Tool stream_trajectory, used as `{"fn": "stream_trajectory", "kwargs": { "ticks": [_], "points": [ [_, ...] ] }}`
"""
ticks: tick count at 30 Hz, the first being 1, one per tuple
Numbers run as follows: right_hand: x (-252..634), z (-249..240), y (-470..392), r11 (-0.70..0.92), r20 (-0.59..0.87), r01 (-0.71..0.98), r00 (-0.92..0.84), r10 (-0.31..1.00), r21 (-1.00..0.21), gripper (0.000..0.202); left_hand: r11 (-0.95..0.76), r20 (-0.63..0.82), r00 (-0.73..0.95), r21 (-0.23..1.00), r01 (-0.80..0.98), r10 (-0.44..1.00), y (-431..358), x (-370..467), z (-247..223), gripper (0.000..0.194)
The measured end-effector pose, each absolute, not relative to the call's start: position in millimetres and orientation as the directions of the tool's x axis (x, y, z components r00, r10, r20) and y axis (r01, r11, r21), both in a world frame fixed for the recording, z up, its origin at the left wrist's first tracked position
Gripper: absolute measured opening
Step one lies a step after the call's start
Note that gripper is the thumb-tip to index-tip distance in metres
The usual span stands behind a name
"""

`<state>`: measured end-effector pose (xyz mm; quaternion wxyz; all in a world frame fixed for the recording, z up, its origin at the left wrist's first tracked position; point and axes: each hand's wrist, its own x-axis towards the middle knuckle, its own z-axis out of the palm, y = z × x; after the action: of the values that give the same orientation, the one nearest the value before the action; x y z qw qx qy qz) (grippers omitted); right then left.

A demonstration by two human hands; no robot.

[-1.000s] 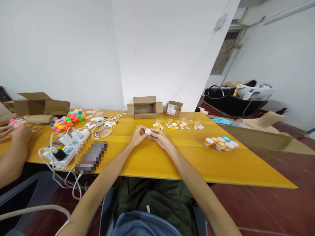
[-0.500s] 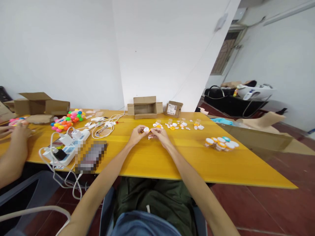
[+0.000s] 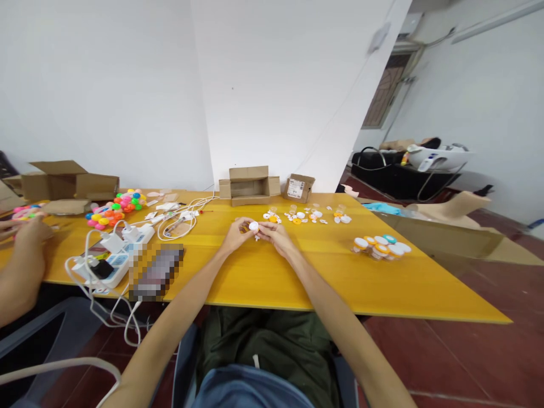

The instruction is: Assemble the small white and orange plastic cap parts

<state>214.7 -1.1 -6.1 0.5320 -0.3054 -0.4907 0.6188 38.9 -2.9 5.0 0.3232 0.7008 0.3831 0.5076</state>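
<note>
A small round white piece (image 3: 254,226) is pinched between the fingertips of my left hand (image 3: 236,234). My right hand (image 3: 273,234) meets it from the other side, its fingers closed at the same piece. Just below the fingertips a tiny white part (image 3: 257,238) lies on the yellow table (image 3: 263,277). Beyond my hands several small white and orange parts (image 3: 297,220) are spread in loose groups with clear cups. Off to the right stands a cluster of small jars (image 3: 381,247) with white, orange and teal lids.
An open cardboard box (image 3: 250,190) and a smaller box (image 3: 298,188) stand at the back. To the left are a power strip (image 3: 121,258) with cables, a phone (image 3: 157,272), colourful ball chains (image 3: 113,213) and another person's hand (image 3: 29,229).
My hands have come closer together around the white piece. The orange part that showed between them is no longer visible.
</note>
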Motion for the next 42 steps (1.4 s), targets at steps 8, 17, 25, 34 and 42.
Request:
{"fn": "stream_trajectory", "kwargs": {
  "ticks": [8,17,25,34,42],
  "points": [
    [215,-9,1,0.028,0.138,-0.389,-0.258,0.956,-0.921,0.022,-0.538,0.499,0.205,0.802,0.261,0.842,-3,36,5,0.03],
    [216,-8,1,-0.015,0.114,-0.412,-0.285,0.952,-0.911,0.019,-0.545,0.496,0.226,0.774,0.322,0.838,-5,38,10,0.025],
    [217,-7,-2,-0.009,0.111,-0.373,-0.297,0.948,-0.928,0.02,-0.562,0.516,0.223,0.741,0.367,0.827,-10,40,12,0.02],
    [219,-19,18,0.167,0.194,-0.186,-0.138,0.971,-0.968,0.018,-0.511,0.477,0.187,0.77,0.383,0.859,-4,32,14,0.021],
    [226,-24,17,0.492,0.471,0.393,-0.156,0.868,-0.777,0.016,-0.506,0.419,0.285,0.689,0.519,0.862,-4,27,7,0.013]
  ]
}}
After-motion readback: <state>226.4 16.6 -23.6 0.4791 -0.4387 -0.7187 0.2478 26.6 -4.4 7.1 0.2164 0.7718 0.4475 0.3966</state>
